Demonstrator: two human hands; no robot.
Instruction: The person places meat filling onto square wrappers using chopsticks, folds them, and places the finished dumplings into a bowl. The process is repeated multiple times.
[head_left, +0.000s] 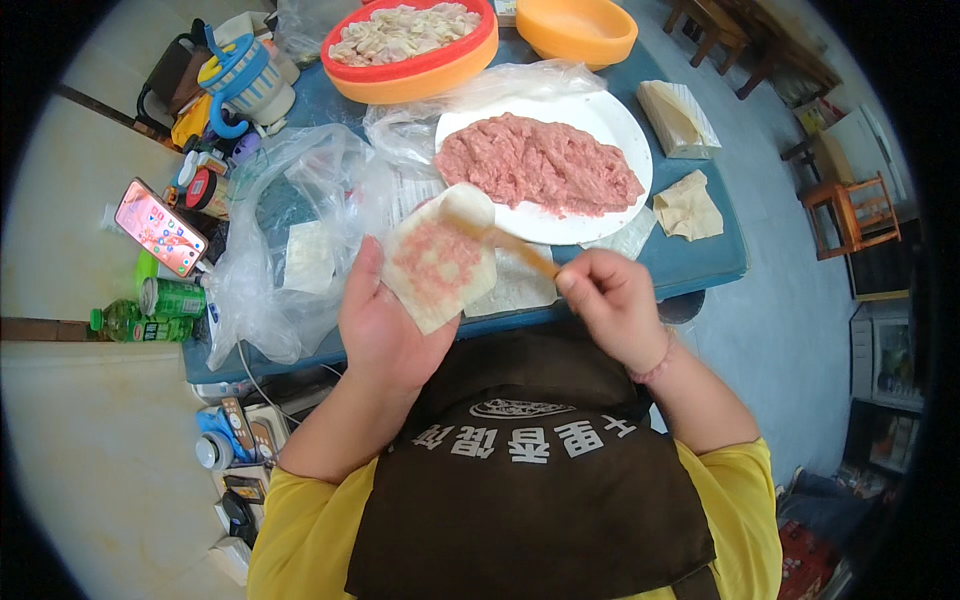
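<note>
On the palm and fingers of my left hand (390, 337) lies a thin square dough wrapper (442, 262), smeared with pink minced meat. My right hand (611, 300) pinches the end of a flat wooden stick (517, 247). The stick's far end is blurred and lies over the wrapper's upper part. Beyond my hands, a large mound of minced meat (536, 161) rests on a white oval plate (637, 142). A sheet of wrappers (517, 285) lies on the table behind the wrapper, partly hidden. Another pale square wrapper (309, 257) is by the clear plastic bag (255, 300) to the left.
A red-rimmed basket (409, 86) of folded dumplings stands at the back, beside an orange bowl (577, 34). Right of the plate are a tissue pack (679, 120) and a crumpled cloth (688, 206). A phone (161, 225), cans, a bottle and a striped cup (255, 79) line the left edge.
</note>
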